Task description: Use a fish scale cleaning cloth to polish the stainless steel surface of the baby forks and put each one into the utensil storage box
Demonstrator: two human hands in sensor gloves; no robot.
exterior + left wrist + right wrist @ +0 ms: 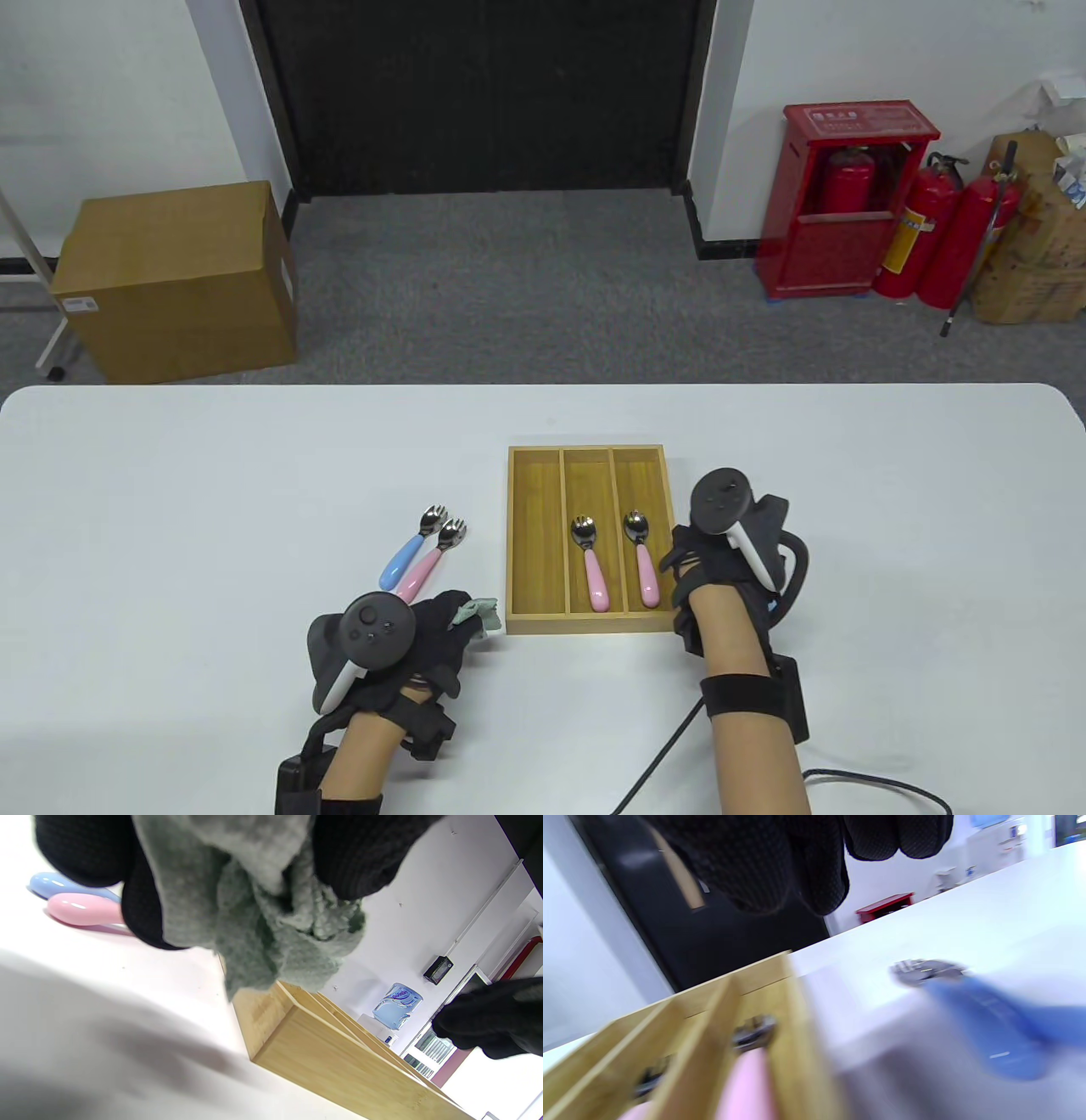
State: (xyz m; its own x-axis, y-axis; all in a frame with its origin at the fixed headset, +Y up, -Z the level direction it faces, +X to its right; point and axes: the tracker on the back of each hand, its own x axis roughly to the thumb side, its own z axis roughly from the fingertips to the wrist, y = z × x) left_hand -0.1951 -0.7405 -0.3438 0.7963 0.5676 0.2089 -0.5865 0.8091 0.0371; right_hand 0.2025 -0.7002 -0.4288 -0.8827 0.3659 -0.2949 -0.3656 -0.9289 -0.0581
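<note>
My left hand (407, 632): clenched on the bunched grey-green cleaning cloth (475, 613), low on the white table (170, 509), just beside the near-left corner of the storage box (514, 543). In my left wrist view the cloth (263, 908) hangs between my black-gloved fingers (352, 853).

My right hand (708, 569): beside the box's right wall, over the table. What its fingers are doing I cannot tell; the tracker covers them from above, and my right wrist view shows only blurred fingertips (746, 861) hanging over the box.

Storage box: a wooden tray with three long compartments, near the table's middle. The left compartment shows bare wood.

Forks in the box: one pink-handled fork (591, 562) lies in the middle compartment, another pink-handled one (642, 556) in the right compartment, heads pointing away from me.

Forks still outside: a blue-handled fork (411, 550) and a pink-handled fork (431, 558) lie side by side on the table, left of the box, just beyond my left hand.

Right wrist view: a blurred blue-handled utensil (984, 1014) lies on the table right of the box.

Background: a cardboard carton (174, 280) and red fire extinguishers (933, 229) on the floor.
</note>
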